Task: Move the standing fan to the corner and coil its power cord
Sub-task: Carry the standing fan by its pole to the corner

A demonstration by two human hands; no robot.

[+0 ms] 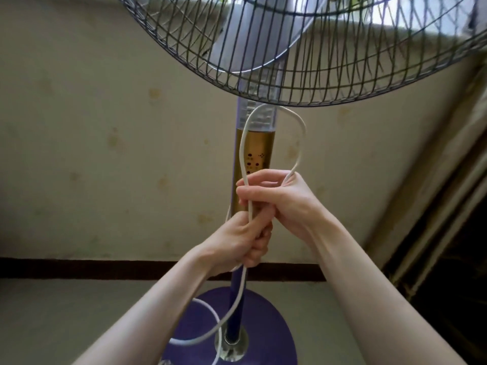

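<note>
Both hands, left hand (238,242) and right hand (276,198), fingers curled around the white cord (300,143) (looped, apparently) before the fan pole (237,306).

A cream-coloured wall (105,154) filled most of the view, its surface marked with scattered yellowish-brown stains, some near the middle and others lower down. A dark brown skirting band (105,268) ran along the foot of the wall, meeting a pale grey floor (66,317) below it. To the right, the wall met a corner where pale ridged vertical strips (432,214), perhaps a frame or pipes, slanted down across the picture; what they were could not be told for certain. Beyond them lay a dark area (453,299) with little detail visible. At the top, a bright window (395,11) showed, with a hint of green behind it.
</note>
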